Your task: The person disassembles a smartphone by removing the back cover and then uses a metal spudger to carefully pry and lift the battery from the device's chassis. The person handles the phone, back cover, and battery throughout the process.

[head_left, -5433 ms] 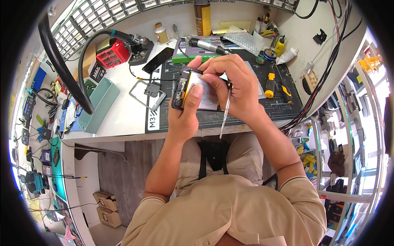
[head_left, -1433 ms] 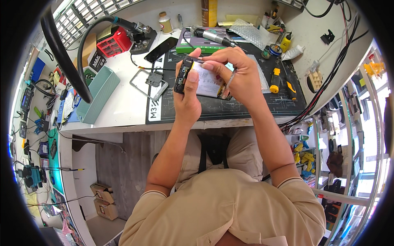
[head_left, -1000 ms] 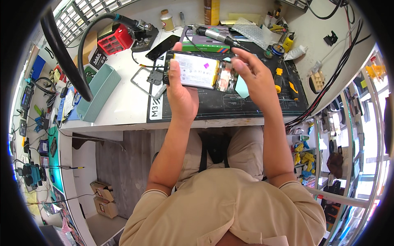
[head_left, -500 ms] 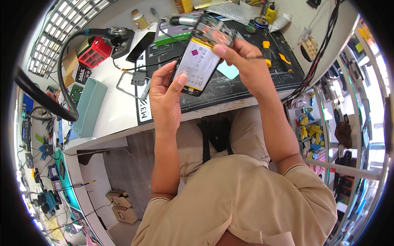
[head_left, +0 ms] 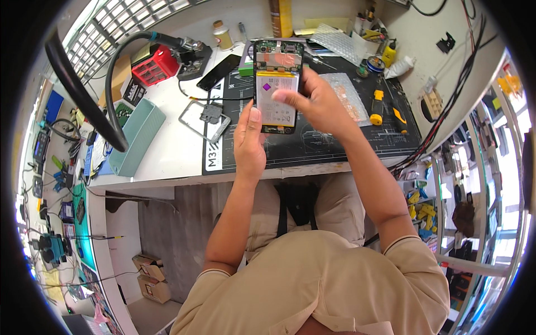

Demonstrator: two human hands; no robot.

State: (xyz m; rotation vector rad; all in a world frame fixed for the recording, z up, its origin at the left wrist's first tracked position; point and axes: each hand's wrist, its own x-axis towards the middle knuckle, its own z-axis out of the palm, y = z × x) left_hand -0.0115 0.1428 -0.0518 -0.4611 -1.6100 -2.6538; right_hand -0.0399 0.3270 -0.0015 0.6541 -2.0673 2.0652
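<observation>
I hold a phone with its back cover off (head_left: 279, 60) upright above the bench. Its circuit board shows at the top, over a white battery (head_left: 278, 116) with a purple diamond mark. My left hand (head_left: 250, 142) is closed on the lower left edge, thumb along the side. From the right, my right hand (head_left: 326, 109) grips the other edge. Its thumb lies over the battery, and its other fingers are mostly hidden behind the phone. Below both hands lies a black work mat (head_left: 262, 153).
Left of the mat are a grey phone frame (head_left: 228, 124), a dark phone (head_left: 219, 72) and a teal tray (head_left: 137, 139). Bubble wrap (head_left: 354, 103), a yellow-black screwdriver (head_left: 377, 106) and a cutter (head_left: 400, 118) lie to the right. A thick black hose (head_left: 78, 92) arches at left.
The phone has turned from a tilt to nearly upright. My right hand has slid from its upper end down to the right side, thumb now over the battery. The whole view has shifted.
</observation>
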